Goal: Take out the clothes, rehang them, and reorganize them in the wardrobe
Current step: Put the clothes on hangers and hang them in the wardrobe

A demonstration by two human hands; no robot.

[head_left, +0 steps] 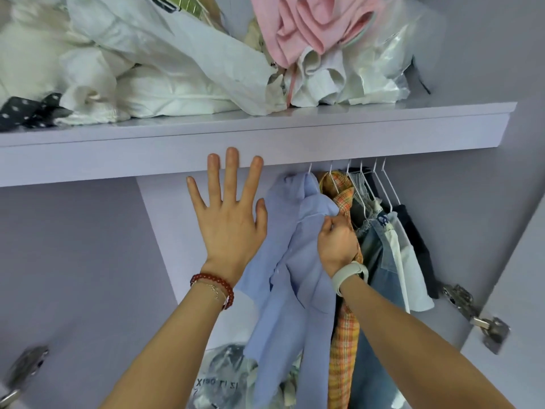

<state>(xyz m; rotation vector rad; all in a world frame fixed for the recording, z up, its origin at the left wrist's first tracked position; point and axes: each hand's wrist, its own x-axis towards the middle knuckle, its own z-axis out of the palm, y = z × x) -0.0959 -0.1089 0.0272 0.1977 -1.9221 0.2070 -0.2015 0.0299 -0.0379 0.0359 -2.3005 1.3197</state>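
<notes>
- Head view, background: lilac wardrobe interior, shelf (265, 134) across the top, piled with white bedding, a pink garment (309, 25) and clear plastic bags.
- Under the shelf, right of centre: row of white wire hangers (368, 184) crowded close together, carrying a plaid orange garment (343, 320), denim pieces (380, 261), something white and something dark at the far right.
- Task's thing: light blue shirt (295, 276), hanging at the left end of that row, bunched and twisted on its hanger, touching the plaid piece beside it.
- Left hand (228, 219): released, fingers straight and spread, fingertips lying over the shelf's front edge, thumb just beside the blue cloth; whether pressing on the wood, cannot tell. Red bead bracelet (212, 290) at the wrist.
- Right hand (336, 243): clenched on a fold of the blue shirt near the shoulder, pinching cloth; pale wristband (351, 276) below.
- Near the bottom, a clear bag (218, 382) with printed lettering, holding folded things.
- Handling, as judged: thin, light, limp fabric, no stiffness, likely to slide off a wire hanger if tugged by the cloth alone.
- Better hold, probably: hanger hook or neck to lift free, other hand gathering the loose body.
- Door hinges (489, 329) at right, a snag risk for trailing sleeves.
</notes>
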